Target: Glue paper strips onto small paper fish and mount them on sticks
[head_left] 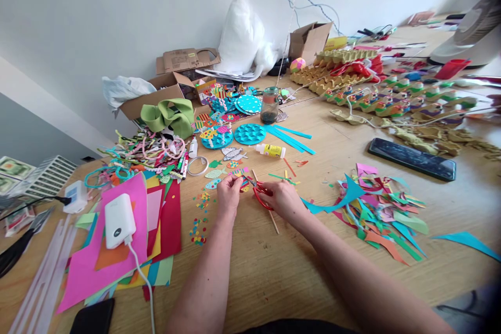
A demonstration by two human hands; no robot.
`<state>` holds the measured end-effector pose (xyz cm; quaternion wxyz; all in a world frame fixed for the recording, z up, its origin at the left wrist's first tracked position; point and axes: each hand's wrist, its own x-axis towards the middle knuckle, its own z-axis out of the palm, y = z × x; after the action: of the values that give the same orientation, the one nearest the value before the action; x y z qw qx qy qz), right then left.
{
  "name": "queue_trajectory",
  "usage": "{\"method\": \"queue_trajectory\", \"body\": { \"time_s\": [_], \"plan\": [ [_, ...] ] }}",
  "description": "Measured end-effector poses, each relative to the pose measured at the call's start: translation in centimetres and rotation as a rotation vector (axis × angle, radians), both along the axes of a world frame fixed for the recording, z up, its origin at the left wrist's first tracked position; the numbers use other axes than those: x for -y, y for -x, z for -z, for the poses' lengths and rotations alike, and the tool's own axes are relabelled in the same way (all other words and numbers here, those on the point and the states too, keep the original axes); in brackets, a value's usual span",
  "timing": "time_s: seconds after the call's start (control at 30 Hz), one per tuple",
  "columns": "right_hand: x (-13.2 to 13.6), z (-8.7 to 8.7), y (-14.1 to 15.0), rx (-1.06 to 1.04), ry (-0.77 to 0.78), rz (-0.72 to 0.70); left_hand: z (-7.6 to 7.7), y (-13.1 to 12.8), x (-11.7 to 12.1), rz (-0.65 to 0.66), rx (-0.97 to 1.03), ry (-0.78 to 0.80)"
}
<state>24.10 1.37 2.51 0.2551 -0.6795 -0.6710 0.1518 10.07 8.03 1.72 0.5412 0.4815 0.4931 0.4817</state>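
My right hand (282, 197) is closed around the handles of red-handled scissors (261, 198). The blades are parted and point toward my left hand (229, 194). Thumb and fingertips of that left hand are pinched together; what they grip is too small to make out. Under the scissors lies a thin wooden stick (274, 222). Just beyond the left fingertips are several patterned paper fish, among them a light green fish (215, 173) and a black-and-white fish (234, 154). Small paper dots (199, 232) are scattered left of my left wrist.
A glue bottle (271, 151) lies beyond my hands, near blue scalloped discs (250, 134) and a glass jar (270, 106). Paper scraps (385, 209) and a phone (412, 159) are on the right. Coloured sheets (170, 219) with a white power bank (119, 221) are at left.
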Motion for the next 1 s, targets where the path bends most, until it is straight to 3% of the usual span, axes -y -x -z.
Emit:
{"method": "queue_trajectory", "body": {
  "time_s": [0.43, 0.7, 1.0],
  "plan": [
    [-0.4, 0.3, 0.0, -0.384, -0.008, 0.14, -0.5, -0.1, 0.1, 0.015, 0.092, 0.053],
    [-1.1, 0.3, -0.1, -0.986, 0.01, 0.124, -0.4, -0.1, 0.5, 0.25, 0.09, 0.138],
    [-1.1, 0.5, 0.1, -1.072, 0.052, 0.103, -0.7, -0.3, 0.9, 0.396, 0.044, 0.086]
  ]
}}
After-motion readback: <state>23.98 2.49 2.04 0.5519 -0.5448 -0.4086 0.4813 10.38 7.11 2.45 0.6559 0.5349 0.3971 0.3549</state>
